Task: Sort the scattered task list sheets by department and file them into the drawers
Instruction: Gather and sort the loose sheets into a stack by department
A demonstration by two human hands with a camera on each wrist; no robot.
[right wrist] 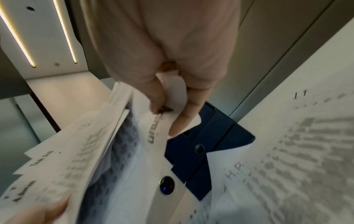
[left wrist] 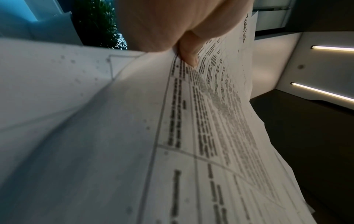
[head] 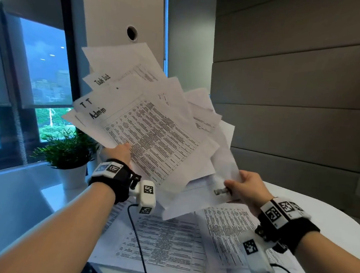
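Observation:
My left hand [head: 121, 151] grips a fanned stack of task list sheets [head: 146, 120] raised above the table; the thumb [left wrist: 188, 51] presses on the printed top sheet [left wrist: 210, 121]. One sheet in the fan reads "Admin" [head: 98, 112], another "Task List". My right hand [head: 243, 185] pinches the corner of a single sheet [head: 226, 161] beside the fan; in the right wrist view its fingers [right wrist: 184, 119] pinch that sheet [right wrist: 153, 133]. More printed sheets [head: 166, 241] lie on the white table [head: 312, 200], one headed "H.R." [right wrist: 235, 171]. Dark blue drawers [right wrist: 201, 145] sit under loose sheets.
A potted green plant [head: 68, 149] in a white pot stands at the table's left, by the window [head: 39, 78]. A white column [head: 124, 13] rises behind the sheets. Grey wall panels [head: 296, 91] close the right side. A round button [right wrist: 167, 185] shows among the papers.

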